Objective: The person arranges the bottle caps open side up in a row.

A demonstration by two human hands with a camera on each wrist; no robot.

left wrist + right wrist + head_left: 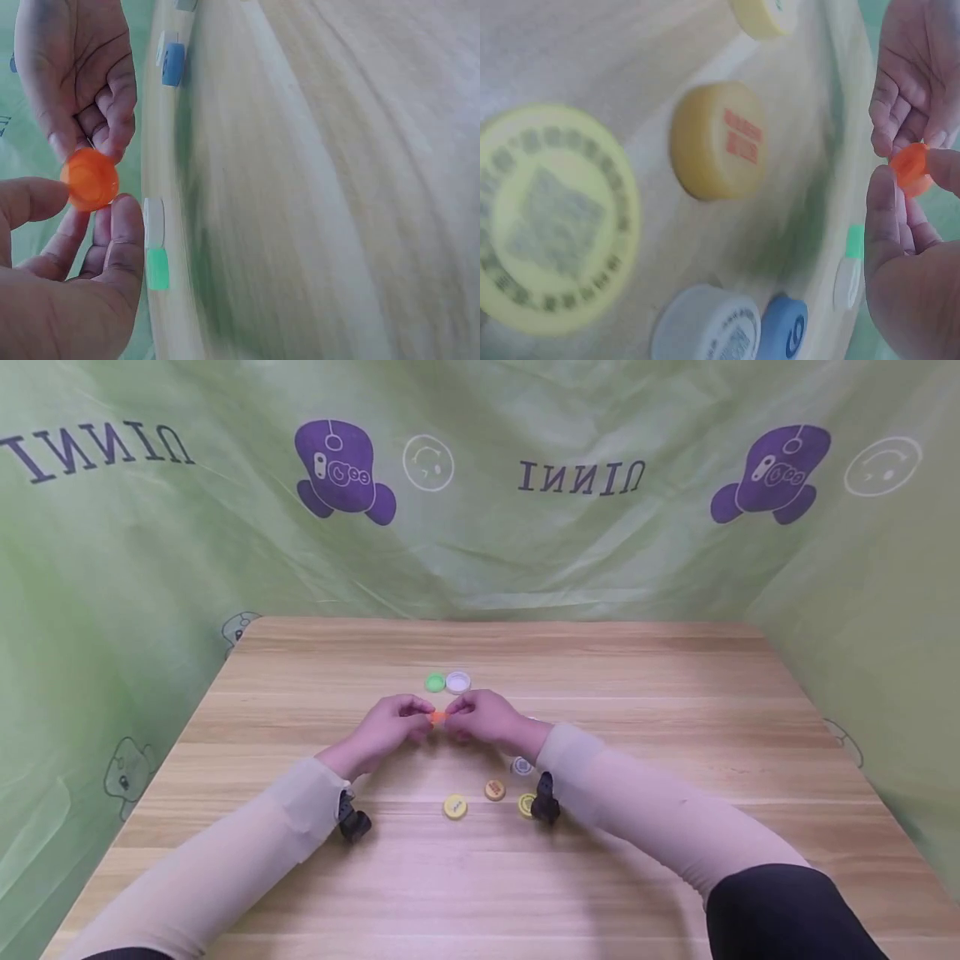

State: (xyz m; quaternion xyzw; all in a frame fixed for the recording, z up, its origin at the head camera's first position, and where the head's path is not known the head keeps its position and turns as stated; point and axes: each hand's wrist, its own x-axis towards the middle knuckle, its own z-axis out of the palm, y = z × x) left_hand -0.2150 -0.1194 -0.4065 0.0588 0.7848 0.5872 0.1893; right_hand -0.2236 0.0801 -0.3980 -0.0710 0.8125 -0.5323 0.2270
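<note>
An orange bottle cap is held up off the table between both hands. My left hand pinches its left side between thumb and fingers. From the right, my right hand pinches the opposite edge. Just beyond the hands lie a green cap and a white cap, side by side with their hollow sides up. The right wrist view shows the orange cap tilted, partly hidden by fingers.
Nearer on the wooden table lie a yellow cap, a tan cap with red print, another yellow cap, a printed white cap and a blue cap. Green cloth hangs behind and beside the table.
</note>
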